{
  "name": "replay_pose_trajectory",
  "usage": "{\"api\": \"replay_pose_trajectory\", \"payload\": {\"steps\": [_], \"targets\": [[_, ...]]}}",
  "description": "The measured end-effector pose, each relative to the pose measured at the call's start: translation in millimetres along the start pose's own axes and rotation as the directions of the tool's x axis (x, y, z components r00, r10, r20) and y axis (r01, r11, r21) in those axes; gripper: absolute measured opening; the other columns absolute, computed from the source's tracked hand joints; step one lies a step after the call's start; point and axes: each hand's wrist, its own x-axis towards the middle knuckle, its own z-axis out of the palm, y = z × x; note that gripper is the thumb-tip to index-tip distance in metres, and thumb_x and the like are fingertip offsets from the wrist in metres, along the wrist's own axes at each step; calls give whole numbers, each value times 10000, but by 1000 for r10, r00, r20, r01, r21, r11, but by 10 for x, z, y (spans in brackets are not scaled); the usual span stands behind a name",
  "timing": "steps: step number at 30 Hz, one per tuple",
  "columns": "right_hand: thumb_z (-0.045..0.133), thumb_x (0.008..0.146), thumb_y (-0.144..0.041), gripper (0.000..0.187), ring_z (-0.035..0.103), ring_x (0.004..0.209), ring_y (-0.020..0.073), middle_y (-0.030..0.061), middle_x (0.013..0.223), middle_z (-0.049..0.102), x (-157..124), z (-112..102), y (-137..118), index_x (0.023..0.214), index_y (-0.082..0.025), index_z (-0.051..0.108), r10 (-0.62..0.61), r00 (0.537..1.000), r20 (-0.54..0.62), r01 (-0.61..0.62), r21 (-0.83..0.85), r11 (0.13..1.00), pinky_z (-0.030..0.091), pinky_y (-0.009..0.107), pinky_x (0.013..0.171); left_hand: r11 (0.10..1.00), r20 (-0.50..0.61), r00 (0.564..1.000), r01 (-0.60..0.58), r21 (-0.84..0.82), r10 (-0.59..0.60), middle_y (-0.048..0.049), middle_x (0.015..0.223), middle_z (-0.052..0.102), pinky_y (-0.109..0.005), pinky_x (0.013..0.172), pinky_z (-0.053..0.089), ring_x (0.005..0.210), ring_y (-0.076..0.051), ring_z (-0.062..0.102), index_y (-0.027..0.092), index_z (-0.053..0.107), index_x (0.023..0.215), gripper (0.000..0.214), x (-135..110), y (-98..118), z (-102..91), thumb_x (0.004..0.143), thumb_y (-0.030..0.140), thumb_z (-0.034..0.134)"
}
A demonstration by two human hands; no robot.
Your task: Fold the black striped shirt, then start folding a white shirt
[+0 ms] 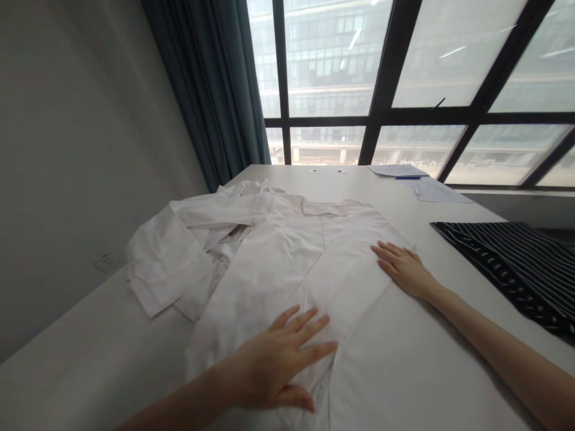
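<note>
A white shirt (pixel 287 251) lies spread on a white table, its collar end toward the window. One sleeve (pixel 157 257) stretches out to the left, bunched and creased. Over the lower part of the garment is my left hand (pixel 283 356), fingers spread, palm down near a diagonal fold; whether it presses on the cloth I cannot tell. My right hand (pixel 402 269) rests flat along the shirt's right side, fingers stretched out. Neither hand grips anything. The shirt's right sleeve cannot be made out.
On the table's right edge lies a black-and-white striped cloth (pixel 507 263). Papers (pixel 398 170) and a blue pen (pixel 408 177) are at the far right corner. Two small white objects sit near the far edge. A grey wall (pixel 81 131) borders the left; a dark curtain (pixel 215 90) hangs by the window.
</note>
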Motion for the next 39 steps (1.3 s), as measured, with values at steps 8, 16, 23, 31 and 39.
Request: {"api": "replay_pose_trajectory", "payload": {"steps": [8,16,23,31,39], "targets": [[265,994,-465,509,380,1397,258,57,1502,450,-9,-32,-51,1418,-280,478,-5,1000,-6,5,5,1000,331,511,1099,898,-397,850,423,120,-347,-149,1444,462,-478,1119,323,1363,-266,399,179,428,1359,407,-11,-273,174,960,251,469],[260,991,-468,504,412,1375,260,69,1465,496,-2,-23,-33,1383,-274,512,-5,999,-38,6,11,1000,346,508,1086,858,-442,769,514,-2,-461,-99,1171,525,-477,983,404,1152,-262,493,191,544,878,45,-40,-352,138,906,210,514],[265,987,-459,500,417,1370,258,68,1458,505,-7,-41,-54,1372,-270,522,9,999,-43,-9,7,1000,326,520,1096,860,-424,778,511,-2,-463,-68,1008,565,-453,899,397,960,-234,511,183,572,793,171,-36,-333,15,925,224,472],[257,992,-454,505,412,1373,251,78,1458,503,-12,-46,-48,1376,-251,513,-1,999,-37,1,1,1000,323,507,1095,872,-463,792,484,79,-398,-139,1252,533,-497,1014,365,1160,-287,508,174,548,1165,279,-49,-287,50,893,230,528],[276,991,-447,489,416,1370,253,85,1454,506,-17,-49,-52,1381,-263,505,-18,998,-67,18,1,1000,319,505,1096,997,-10,999,39,60,-39,-129,1584,275,-529,1173,196,1467,-324,216,243,335,1472,688,13,31,39,878,445,617]]}}
